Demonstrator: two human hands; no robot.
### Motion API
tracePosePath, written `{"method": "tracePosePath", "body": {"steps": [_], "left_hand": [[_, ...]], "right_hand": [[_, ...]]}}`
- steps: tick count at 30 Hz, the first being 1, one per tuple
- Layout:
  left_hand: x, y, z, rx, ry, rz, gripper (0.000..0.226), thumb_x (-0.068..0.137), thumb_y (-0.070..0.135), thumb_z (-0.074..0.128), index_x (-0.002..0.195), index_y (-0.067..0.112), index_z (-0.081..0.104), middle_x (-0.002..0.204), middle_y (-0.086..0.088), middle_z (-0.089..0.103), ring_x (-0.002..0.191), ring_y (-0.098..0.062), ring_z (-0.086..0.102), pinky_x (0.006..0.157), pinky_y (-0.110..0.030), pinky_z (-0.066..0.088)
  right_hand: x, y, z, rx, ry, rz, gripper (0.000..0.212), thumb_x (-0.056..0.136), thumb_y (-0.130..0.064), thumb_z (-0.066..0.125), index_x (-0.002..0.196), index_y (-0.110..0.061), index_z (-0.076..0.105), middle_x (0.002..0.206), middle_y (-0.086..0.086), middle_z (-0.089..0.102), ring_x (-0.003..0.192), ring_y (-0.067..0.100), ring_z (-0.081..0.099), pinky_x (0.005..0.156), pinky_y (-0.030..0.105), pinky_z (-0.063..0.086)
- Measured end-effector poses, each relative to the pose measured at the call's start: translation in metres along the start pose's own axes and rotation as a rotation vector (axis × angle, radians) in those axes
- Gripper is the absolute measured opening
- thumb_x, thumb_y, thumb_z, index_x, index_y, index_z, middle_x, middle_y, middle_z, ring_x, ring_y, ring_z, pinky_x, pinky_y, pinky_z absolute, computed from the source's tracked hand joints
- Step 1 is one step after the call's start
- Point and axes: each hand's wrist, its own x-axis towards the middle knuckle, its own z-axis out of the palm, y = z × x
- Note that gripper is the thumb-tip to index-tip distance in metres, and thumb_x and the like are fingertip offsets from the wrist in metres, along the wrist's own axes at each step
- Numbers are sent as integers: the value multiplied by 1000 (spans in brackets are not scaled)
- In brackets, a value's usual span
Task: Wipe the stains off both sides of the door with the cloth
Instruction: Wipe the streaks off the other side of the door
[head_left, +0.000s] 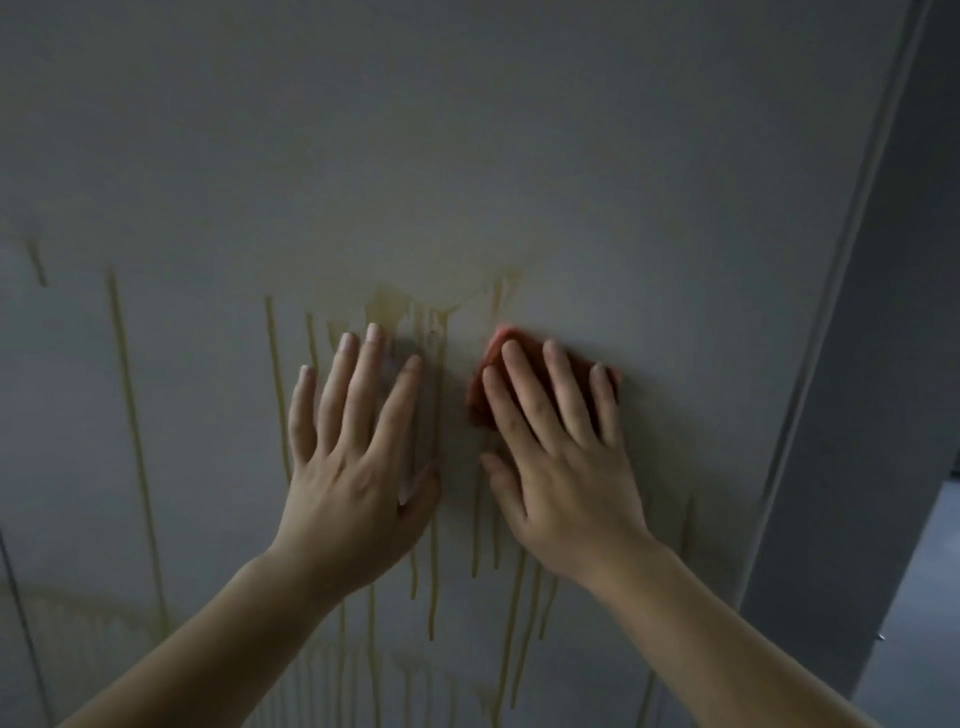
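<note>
The pale door (623, 156) filled the view, streaked with yellowish stains (410, 312) that pooled in a blot above the hands and ran down in many thin drips. The left hand (353, 478) lay flat against the door, its fingers straight and spread, holding nothing. The right hand (566, 467) pressed the red cloth (480, 400) against the door just right of the blot, its 4 fingers straight over the cloth rather than curled round it. The door's edge (852, 260) ran down the right side, with a dim floor (924, 597) beyond.
</note>
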Motion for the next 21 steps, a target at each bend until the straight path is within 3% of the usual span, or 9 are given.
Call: {"method": "tracePosePath", "body": {"steps": [3, 6, 12, 17, 21], "left_hand": [[-4, -20, -5, 10, -33, -42, 82, 92, 47, 50, 161, 11, 26, 171, -18, 9, 159, -37, 2, 124, -67, 5], [-5, -28, -8, -25, -74, -22, 81, 93, 44, 52, 163, 15, 24, 172, -14, 5, 160, -35, -2, 124, -67, 2], [-7, -33, -13, -83, -85, 21, 79, 90, 41, 52, 162, 17, 28, 173, -11, 6, 160, -32, 1, 124, -64, 6], [-16, -46, -20, -145, -77, 52, 77, 91, 34, 56, 160, 13, 30, 172, -15, 8, 160, -35, 2, 125, -63, 9], [-18, -75, -26, -93, -8, -90, 76, 90, 37, 52, 158, 9, 34, 170, -23, 9, 158, -41, 2, 125, -65, 6]], "right_hand": [[38, 13, -10, 8, 107, 96, 67, 102, -45, 40, 162, -16, 28, 171, 6, 17, 158, 33, 12, 127, 53, 1], [76, 10, -21, 2, 180, 257, 70, 104, -48, 38, 163, -13, 22, 171, 10, 13, 158, 36, 8, 126, 58, 4], [19, -26, 4, -25, 7, -83, 70, 101, -45, 45, 162, -16, 24, 171, 2, 8, 159, 32, 9, 127, 54, 0], [92, -23, -17, 14, 136, 216, 69, 105, -47, 35, 163, -13, 23, 172, 9, 11, 158, 36, 6, 126, 58, 2], [55, -65, 5, -1, 23, -16, 73, 101, -47, 45, 162, -13, 24, 171, 8, 8, 158, 37, 5, 126, 59, 0]]}}
